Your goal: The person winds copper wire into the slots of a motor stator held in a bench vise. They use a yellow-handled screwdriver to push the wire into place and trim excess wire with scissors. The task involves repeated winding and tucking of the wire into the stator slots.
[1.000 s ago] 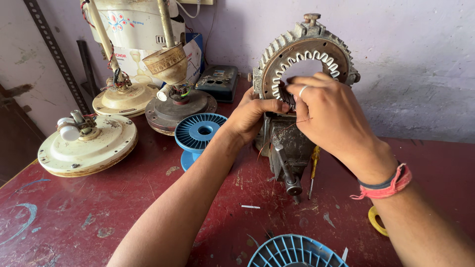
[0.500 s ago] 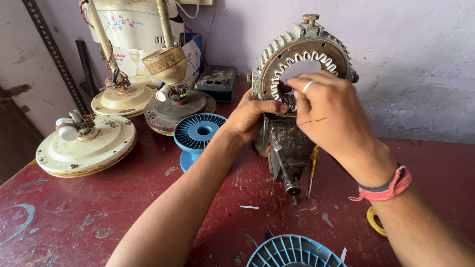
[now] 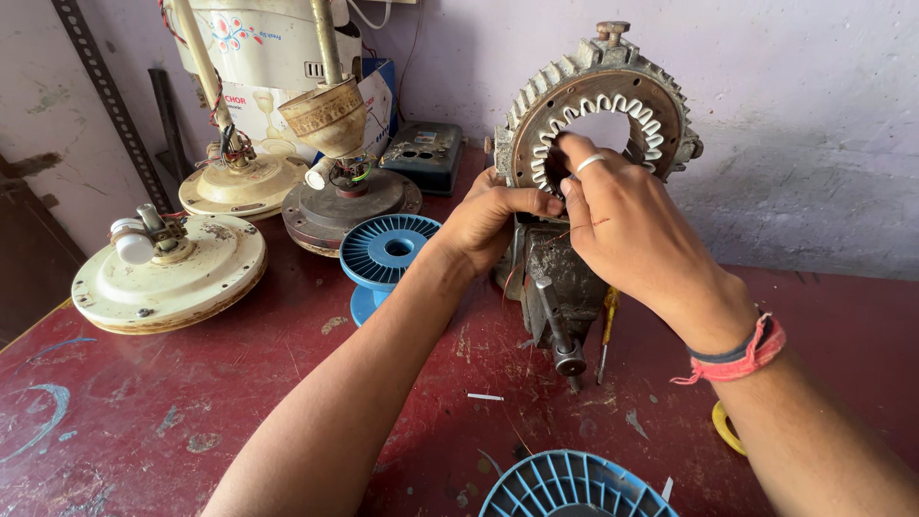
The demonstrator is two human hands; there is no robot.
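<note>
At the far left of the red tabletop lies a cream ceiling-fan motor housing, flat on its back with a small white capacitor on top. Behind it stands a second cream fan motor with its down rod and loose wires, and just beside that a brown fan motor with a brass-coloured canopy cup above it. All three sit untouched, well apart from the hands. A blue plastic wire spool stands near the left forearm, and the rim of another blue spool shows at the bottom edge.

The left hand is curled closed against the lower left rim of the stator ring, gripping and steadying it. The ring stands upright, clamped in a dark bench vise in the middle of the tabletop near the wall. The right hand, wearing a ring and a red wristband, has its fingers pinched narrow at the ring's inner teeth on the lower left; a thin reddish strand seems to run across it, though whether it grips the wire I cannot tell.

As a judgement, the work on the stator is at an early or middle stage: pale insulating slips line the slots around the visible upper arc, yet no bulky copper coils show there, so most of the winding appears left to do. The part under the hands is hidden. A yellow-handled screwdriver lies beside the vise.
</note>
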